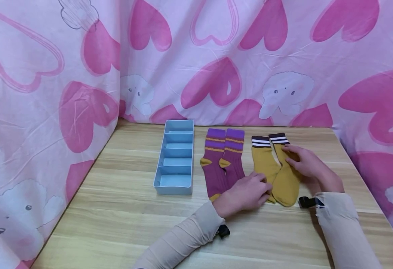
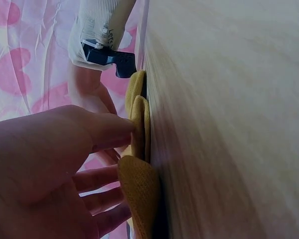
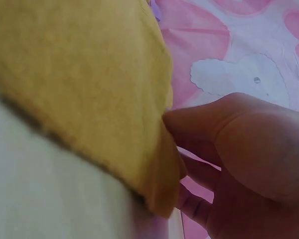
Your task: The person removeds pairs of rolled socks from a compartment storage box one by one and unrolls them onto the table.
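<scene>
Two mustard socks with striped black-and-white cuffs lie side by side on the table. My left hand (image 1: 250, 191) reaches over the foot of the left mustard sock (image 1: 263, 160). In the left wrist view its thumb touches folded mustard fabric (image 2: 140, 124), and its fingers extend behind another sock part (image 2: 139, 184). My right hand (image 1: 305, 161) is at the outer side of the right mustard sock (image 1: 285, 186). The right wrist view has its thumb and fingers (image 3: 194, 169) around the edge of mustard cloth (image 3: 89, 74), pinching it.
Left of the mustard socks lie two purple socks (image 1: 214, 175) with orange bands and heels, one partly behind my left hand. Beyond them stands a blue-grey box (image 1: 173, 190) with several compartments. Pink heart-patterned cloth (image 1: 209, 56) surrounds the wooden table (image 1: 115, 209).
</scene>
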Available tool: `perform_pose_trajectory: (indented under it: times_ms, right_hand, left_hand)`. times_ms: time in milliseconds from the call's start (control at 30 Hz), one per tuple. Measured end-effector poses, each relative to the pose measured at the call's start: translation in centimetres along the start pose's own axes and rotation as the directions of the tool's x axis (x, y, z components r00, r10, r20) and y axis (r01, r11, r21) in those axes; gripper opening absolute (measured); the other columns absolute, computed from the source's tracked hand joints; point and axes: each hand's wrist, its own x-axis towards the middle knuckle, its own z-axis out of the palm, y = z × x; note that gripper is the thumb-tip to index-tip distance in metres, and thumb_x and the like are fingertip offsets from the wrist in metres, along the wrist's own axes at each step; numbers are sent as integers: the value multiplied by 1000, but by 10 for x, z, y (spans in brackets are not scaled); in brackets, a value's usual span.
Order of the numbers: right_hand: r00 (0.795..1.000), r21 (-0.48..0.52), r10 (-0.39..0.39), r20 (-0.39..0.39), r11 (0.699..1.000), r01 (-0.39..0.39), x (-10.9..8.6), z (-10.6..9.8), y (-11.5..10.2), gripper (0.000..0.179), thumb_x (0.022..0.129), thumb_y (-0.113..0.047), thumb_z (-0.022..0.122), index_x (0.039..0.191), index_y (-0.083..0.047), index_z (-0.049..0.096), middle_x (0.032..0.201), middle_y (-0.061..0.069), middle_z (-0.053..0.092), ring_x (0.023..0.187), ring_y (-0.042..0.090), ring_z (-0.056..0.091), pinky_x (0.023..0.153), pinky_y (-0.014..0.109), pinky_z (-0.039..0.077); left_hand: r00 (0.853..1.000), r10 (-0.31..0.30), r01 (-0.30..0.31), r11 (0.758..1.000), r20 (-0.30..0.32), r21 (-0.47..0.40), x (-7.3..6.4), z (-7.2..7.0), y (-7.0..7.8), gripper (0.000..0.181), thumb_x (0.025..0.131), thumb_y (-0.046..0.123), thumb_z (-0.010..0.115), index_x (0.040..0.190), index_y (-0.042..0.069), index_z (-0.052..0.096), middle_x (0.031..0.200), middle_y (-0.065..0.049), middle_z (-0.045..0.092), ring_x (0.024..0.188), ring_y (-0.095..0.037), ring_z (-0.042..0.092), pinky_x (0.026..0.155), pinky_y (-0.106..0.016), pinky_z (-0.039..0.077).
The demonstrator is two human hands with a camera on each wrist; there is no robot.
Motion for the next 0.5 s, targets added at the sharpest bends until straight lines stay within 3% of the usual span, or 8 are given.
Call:
perform_pose_trajectory:
  times_ms: [200,333,500]
  right_hand:
    - [999,14,7,33,1000,-7,-4,-4,3,53,104,-1,65,156,-3,55,162,35,46,152,59,38,121,75,32]
    - [999,18,17,50,1000,-18,-3,-3,2,53,106,-7,65,157,-3,52,165,35,41,154,60,34,123,75,29]
    - [999,19,7,48,1000,-8,-1,-3,0,53,108,-14,66,157,-1,52,166,36,39,154,61,32,124,75,27]
  left_hand:
    - [1000,29,-29,1000,12,13,1,1,0,15,110,36,62,118,37,74,125,11,61,120,-10,56,100,-21,51]
    - [998,61,-61,997,-6,45,0,4,3,21,110,37,61,128,37,71,135,9,62,132,-11,55,113,-24,48]
    - [990,144,-143,984,-2,103,-2,8,15,34,110,39,57,143,32,62,146,9,60,143,-12,51,120,-28,44]
